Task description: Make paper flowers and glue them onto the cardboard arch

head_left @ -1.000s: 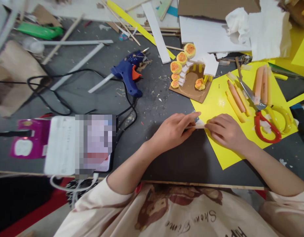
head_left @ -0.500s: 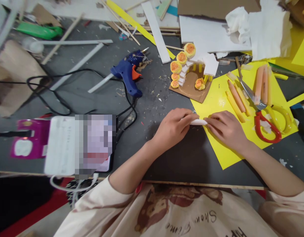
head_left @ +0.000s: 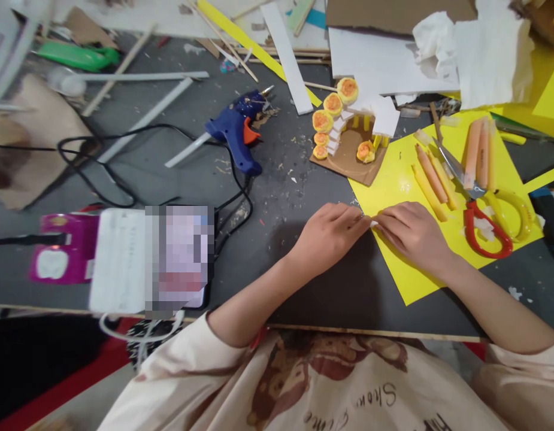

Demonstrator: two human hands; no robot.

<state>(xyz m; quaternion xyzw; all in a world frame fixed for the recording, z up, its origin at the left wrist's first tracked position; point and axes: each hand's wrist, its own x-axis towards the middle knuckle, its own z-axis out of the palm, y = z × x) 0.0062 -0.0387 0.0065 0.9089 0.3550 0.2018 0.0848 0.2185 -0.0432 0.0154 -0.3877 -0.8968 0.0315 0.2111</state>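
My left hand (head_left: pixel 329 237) and my right hand (head_left: pixel 412 232) meet over the near edge of a yellow sheet (head_left: pixel 406 281). Between their fingertips is a slim white roll (head_left: pixel 374 224), of which only a short end shows; its material is unclear. Both hands are closed on it, with the left fingers covering most of its length. Just beyond stands a small cardboard model (head_left: pixel 371 170) with white steps and orange-and-yellow round pieces. To the right of my right hand, red-handled scissors (head_left: pixel 487 230) lie on the yellow sheet beside several orange and yellow sticks (head_left: pixel 432 175).
A blue glue gun (head_left: pixel 234 134) lies to the left, its black cord looping across the table. Near the front left edge are a phone (head_left: pixel 208 239), a white box (head_left: pixel 117 260) and a purple device (head_left: pixel 63 248). White board strips (head_left: pixel 285 57), sticks and paper scraps cover the far side.
My left hand has slid slightly right along the white roll, toward my right hand, so less of the roll shows. The view has shifted a little.
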